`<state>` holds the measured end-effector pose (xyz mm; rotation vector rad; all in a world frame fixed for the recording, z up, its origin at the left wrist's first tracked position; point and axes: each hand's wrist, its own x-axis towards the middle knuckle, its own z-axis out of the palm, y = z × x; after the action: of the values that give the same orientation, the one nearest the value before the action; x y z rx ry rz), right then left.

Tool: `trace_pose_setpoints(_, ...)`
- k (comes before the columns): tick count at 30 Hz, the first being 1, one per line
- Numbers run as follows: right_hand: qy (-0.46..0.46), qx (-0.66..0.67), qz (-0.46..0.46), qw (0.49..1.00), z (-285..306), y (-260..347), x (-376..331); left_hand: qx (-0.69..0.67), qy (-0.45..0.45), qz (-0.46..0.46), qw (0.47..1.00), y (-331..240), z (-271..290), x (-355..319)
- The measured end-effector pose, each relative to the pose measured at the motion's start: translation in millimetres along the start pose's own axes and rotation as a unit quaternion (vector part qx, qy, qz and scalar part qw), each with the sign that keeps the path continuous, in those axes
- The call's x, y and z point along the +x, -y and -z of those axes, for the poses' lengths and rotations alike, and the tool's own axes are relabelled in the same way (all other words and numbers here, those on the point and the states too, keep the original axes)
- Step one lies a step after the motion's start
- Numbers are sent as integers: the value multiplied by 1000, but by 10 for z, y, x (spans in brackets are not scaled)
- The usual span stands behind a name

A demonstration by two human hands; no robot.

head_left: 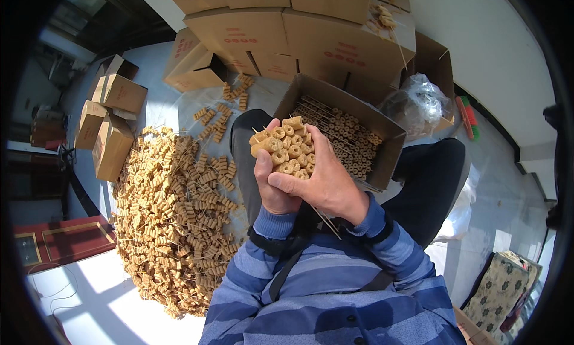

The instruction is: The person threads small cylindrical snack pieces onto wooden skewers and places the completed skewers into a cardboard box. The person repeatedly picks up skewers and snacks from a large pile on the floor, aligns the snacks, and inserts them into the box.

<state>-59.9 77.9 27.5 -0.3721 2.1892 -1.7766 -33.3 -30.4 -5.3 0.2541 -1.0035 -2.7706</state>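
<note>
A person in a blue and grey striped long-sleeved top sits looking down at both hands, raised close together in front of the chest. The right hand (320,180) wraps over the top and right side of a tight bundle of tan, ridged, tube-shaped food pieces threaded on thin wooden skewers (286,147), fingers curled firmly around it. The left hand (270,186) clasps the same bundle from the left and beneath, thumb pressed against the pieces. The round ends of the bundle face upward, and thin skewer tips stick out below the wrists.

Just beyond the hands, resting between the person's dark-trousered knees, lies an open brown cardboard box (388,147) lined with neat rows of the same skewered pieces. To the person's left, a large loose heap of skewered tan pieces (173,219) spreads across the pale floor (113,297), reaching toward its sunlit near edge. At the far side of the floor stands a stack of closed brown cardboard cartons (287,31). A crumpled clear plastic bag (418,103) sits beside the open box on the right, and smaller cardboard cartons (110,121) stand at the heap's far left edge.
</note>
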Motion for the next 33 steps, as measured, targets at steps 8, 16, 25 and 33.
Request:
trace_pose_setpoints(8, 53, 55, -39, 996, 163, -7, 28, 56, 19, -24, 998, 102, 16, 23)
trace_pose_setpoints(16, 36, -5, -54, 998, 412, -68, 248, 81, 109, 91, 987, 78, 38, 257)
trace_pose_setpoints(25, 42, -52, -35, 997, 417, -168, 505, 21, 74, 107, 991, 233, 96, 512)
trace_pose_setpoints(33, -121, -293, 33, 948, 519, -447, 804, 134, 21, 38, 990, 14, 414, 912)
